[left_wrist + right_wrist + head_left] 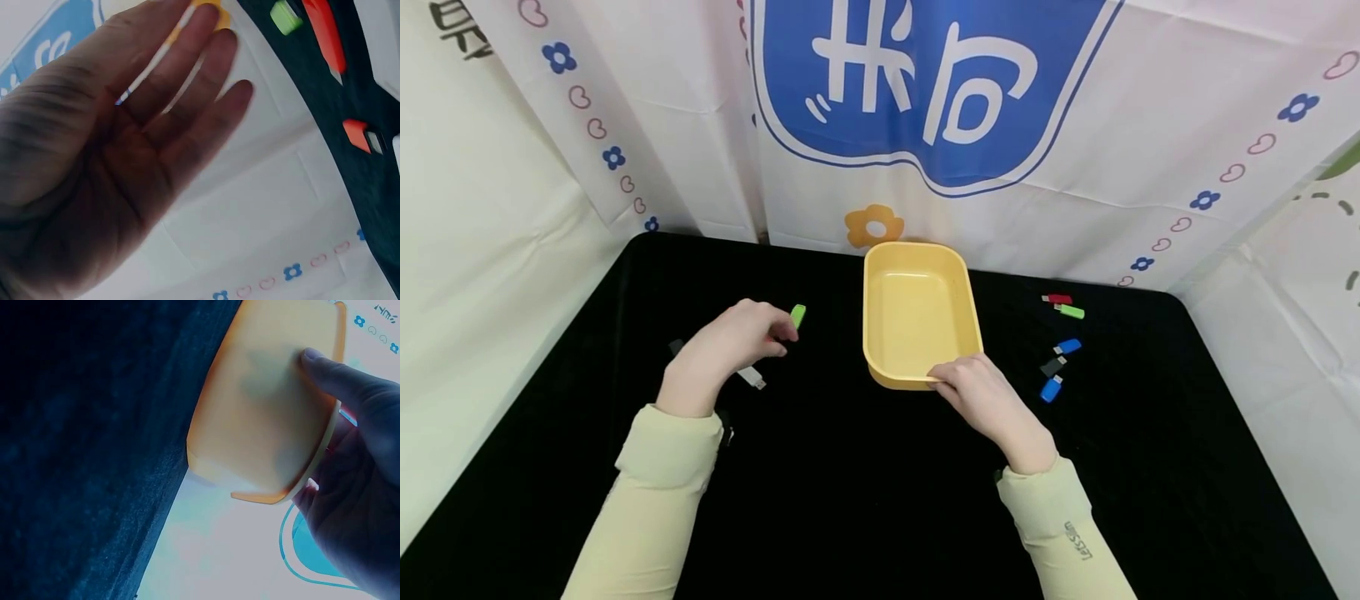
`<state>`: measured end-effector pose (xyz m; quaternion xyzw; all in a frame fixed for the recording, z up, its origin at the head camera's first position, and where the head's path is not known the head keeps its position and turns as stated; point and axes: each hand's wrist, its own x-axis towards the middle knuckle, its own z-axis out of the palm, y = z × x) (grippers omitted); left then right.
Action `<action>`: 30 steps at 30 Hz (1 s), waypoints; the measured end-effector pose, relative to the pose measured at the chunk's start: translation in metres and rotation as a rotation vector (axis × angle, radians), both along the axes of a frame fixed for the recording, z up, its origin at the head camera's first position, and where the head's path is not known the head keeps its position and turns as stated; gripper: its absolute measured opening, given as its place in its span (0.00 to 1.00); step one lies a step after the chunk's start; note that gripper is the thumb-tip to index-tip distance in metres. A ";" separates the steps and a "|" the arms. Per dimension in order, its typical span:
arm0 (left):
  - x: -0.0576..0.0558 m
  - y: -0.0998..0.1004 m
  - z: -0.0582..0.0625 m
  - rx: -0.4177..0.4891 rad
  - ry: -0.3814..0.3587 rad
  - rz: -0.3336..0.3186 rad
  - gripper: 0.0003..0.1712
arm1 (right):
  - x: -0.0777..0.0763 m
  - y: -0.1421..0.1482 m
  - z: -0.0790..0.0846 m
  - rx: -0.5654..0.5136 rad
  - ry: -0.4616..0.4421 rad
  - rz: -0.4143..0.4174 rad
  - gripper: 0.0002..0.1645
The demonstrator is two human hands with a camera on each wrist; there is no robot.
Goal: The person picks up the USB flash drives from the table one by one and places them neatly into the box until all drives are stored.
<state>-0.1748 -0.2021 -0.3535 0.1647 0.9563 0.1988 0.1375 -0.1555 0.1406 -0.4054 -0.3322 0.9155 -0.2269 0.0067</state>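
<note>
My right hand [981, 398] grips the near right corner of a yellow plastic bin [917, 321]. In the right wrist view the thumb presses the bin's outer wall [262, 406], with the fingers over the rim. My left hand [733, 342] hovers over the left of the table, fingers loosely bent and holding nothing visible. Just beyond its fingertips is a green USB stick [798, 315]. A white USB stick [751, 377] lies beneath the hand, and a dark one [677, 346] is partly hidden behind it. The left wrist view shows a red stick [326, 34] and a small orange-red one [357, 134].
Right of the bin lie a red USB stick [1058, 298], a green one [1070, 312], a blue one [1067, 346], a black one [1053, 367] and another blue one [1051, 388]. A printed white curtain [1060, 217] hangs behind the black table [880, 500].
</note>
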 end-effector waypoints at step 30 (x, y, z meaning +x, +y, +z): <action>-0.005 -0.022 -0.016 -0.275 -0.299 0.182 0.20 | 0.001 -0.001 0.002 0.004 -0.002 -0.002 0.08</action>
